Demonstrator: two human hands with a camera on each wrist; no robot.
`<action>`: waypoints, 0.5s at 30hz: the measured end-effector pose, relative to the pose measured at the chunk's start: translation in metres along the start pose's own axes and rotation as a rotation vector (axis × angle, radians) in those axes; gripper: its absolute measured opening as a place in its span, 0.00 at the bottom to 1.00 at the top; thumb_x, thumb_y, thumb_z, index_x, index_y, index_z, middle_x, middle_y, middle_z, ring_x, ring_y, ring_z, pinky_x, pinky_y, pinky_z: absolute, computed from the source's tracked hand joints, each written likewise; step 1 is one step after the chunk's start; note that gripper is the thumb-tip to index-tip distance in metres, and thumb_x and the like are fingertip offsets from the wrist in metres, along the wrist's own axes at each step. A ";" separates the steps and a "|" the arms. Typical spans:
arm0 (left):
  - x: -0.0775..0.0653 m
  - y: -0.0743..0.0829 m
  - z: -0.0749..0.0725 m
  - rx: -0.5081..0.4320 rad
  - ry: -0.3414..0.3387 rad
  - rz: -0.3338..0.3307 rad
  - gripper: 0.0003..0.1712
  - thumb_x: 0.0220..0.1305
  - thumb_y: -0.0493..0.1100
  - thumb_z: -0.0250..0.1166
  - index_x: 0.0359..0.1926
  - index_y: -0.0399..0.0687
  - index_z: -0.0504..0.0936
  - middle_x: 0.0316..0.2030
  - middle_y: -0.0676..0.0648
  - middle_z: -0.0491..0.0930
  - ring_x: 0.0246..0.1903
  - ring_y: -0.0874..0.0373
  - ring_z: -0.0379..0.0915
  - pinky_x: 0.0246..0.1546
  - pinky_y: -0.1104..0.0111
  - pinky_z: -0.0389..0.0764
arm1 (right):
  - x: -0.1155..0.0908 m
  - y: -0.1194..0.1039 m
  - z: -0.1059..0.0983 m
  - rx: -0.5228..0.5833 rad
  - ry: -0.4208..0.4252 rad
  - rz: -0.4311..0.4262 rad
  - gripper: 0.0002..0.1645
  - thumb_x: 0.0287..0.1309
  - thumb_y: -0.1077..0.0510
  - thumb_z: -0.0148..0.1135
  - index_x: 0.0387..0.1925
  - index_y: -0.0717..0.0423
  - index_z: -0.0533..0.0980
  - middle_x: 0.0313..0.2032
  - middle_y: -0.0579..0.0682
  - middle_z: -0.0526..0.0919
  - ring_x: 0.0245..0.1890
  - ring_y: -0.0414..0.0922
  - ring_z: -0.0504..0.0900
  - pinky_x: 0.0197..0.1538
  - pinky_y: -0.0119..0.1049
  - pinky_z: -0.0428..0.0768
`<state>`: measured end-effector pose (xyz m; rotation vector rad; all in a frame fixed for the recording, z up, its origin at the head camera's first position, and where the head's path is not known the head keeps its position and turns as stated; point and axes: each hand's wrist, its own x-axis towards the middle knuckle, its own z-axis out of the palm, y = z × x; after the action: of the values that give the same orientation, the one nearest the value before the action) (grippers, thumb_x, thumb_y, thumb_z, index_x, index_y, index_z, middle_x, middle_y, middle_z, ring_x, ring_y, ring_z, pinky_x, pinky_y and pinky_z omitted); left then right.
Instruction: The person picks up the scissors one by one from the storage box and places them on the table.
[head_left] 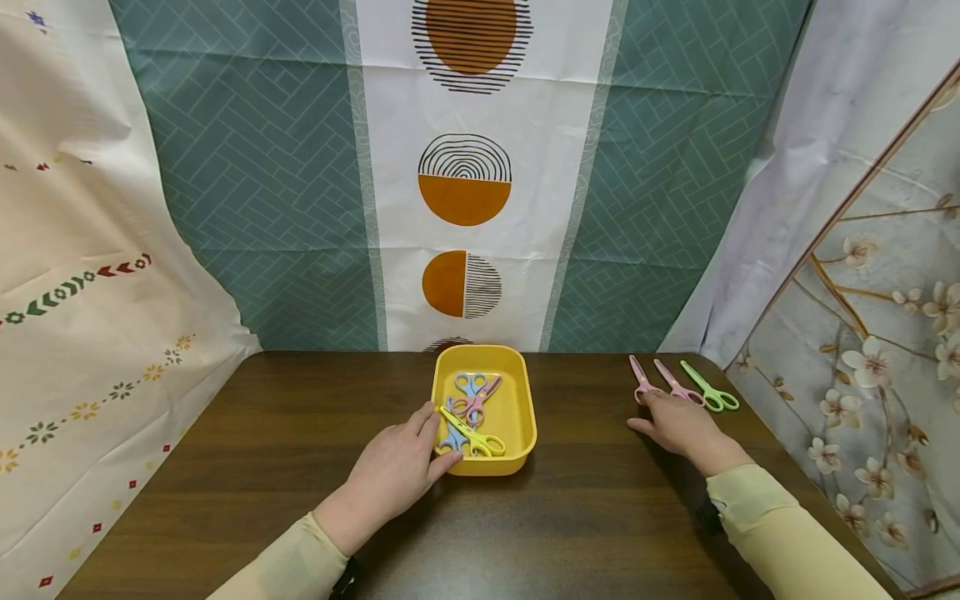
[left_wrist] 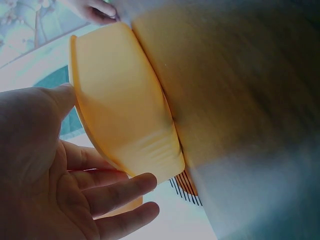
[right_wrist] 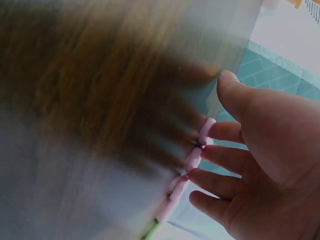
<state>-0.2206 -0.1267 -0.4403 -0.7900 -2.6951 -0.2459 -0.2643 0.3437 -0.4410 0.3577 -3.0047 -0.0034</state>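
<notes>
My left hand (head_left: 393, 467) rests at the near left corner of a yellow plastic tray (head_left: 521, 421), its thumb touching the rim and its fingers loosely extended along the side. Inside lie yellow scissors (head_left: 471, 432) on top, pink scissors (head_left: 476, 402), and blue scissors (head_left: 471, 383); more blue (head_left: 452, 439) shows below the yellow pair. At the right, my right hand (head_left: 682, 423) reaches over two pink scissors (head_left: 637, 369) (head_left: 675, 383), its fingertips at their handles and its fingers slightly bent. Beside them lie green scissors (head_left: 707, 388). The right wrist view shows pink handles (right_wrist: 194, 159) against the fingertips.
The dark wooden table (head_left: 585, 517) carries all of this. A patterned cloth (head_left: 465, 208) hangs along its back edge. A cream cloth (head_left: 90, 333) borders the left side and a floral cloth (head_left: 862, 400) the right.
</notes>
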 end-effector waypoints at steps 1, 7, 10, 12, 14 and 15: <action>0.000 0.000 0.000 -0.001 -0.003 -0.002 0.45 0.78 0.65 0.68 0.73 0.30 0.76 0.72 0.32 0.75 0.53 0.39 0.88 0.58 0.49 0.86 | 0.000 0.000 0.000 0.000 0.006 -0.004 0.29 0.74 0.45 0.73 0.59 0.66 0.83 0.58 0.68 0.86 0.53 0.66 0.89 0.51 0.67 0.85; 0.000 0.000 -0.001 -0.005 -0.020 -0.009 0.46 0.78 0.65 0.68 0.74 0.29 0.75 0.73 0.31 0.75 0.54 0.39 0.87 0.58 0.48 0.85 | 0.000 0.001 0.001 0.001 0.024 -0.016 0.28 0.73 0.45 0.73 0.58 0.66 0.83 0.56 0.67 0.86 0.52 0.65 0.89 0.51 0.67 0.85; 0.001 0.000 -0.001 -0.008 -0.026 -0.012 0.45 0.78 0.65 0.67 0.74 0.30 0.75 0.73 0.31 0.75 0.55 0.39 0.87 0.59 0.48 0.85 | -0.001 0.000 0.001 0.005 0.029 -0.021 0.28 0.73 0.45 0.74 0.58 0.66 0.83 0.56 0.66 0.86 0.52 0.66 0.89 0.52 0.67 0.84; 0.001 0.000 -0.001 -0.010 -0.027 -0.012 0.45 0.78 0.65 0.68 0.74 0.30 0.75 0.73 0.32 0.75 0.55 0.39 0.87 0.59 0.48 0.85 | -0.002 0.000 0.001 0.006 0.028 -0.020 0.29 0.73 0.45 0.74 0.58 0.66 0.83 0.56 0.66 0.86 0.52 0.65 0.89 0.52 0.67 0.84; 0.001 -0.001 -0.001 -0.011 -0.032 -0.016 0.46 0.78 0.66 0.67 0.75 0.30 0.75 0.73 0.32 0.75 0.55 0.39 0.87 0.59 0.48 0.85 | -0.002 -0.001 0.001 0.005 0.031 -0.021 0.29 0.73 0.45 0.74 0.59 0.66 0.83 0.56 0.66 0.86 0.52 0.65 0.89 0.52 0.67 0.84; 0.000 -0.001 -0.001 -0.013 -0.028 -0.014 0.46 0.78 0.65 0.68 0.74 0.30 0.75 0.73 0.32 0.75 0.55 0.39 0.87 0.59 0.48 0.85 | -0.002 -0.001 0.001 0.002 0.031 -0.020 0.29 0.73 0.45 0.74 0.59 0.66 0.83 0.56 0.66 0.86 0.52 0.66 0.89 0.52 0.67 0.84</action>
<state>-0.2213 -0.1274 -0.4395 -0.7837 -2.7287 -0.2573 -0.2625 0.3434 -0.4419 0.3843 -2.9706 0.0038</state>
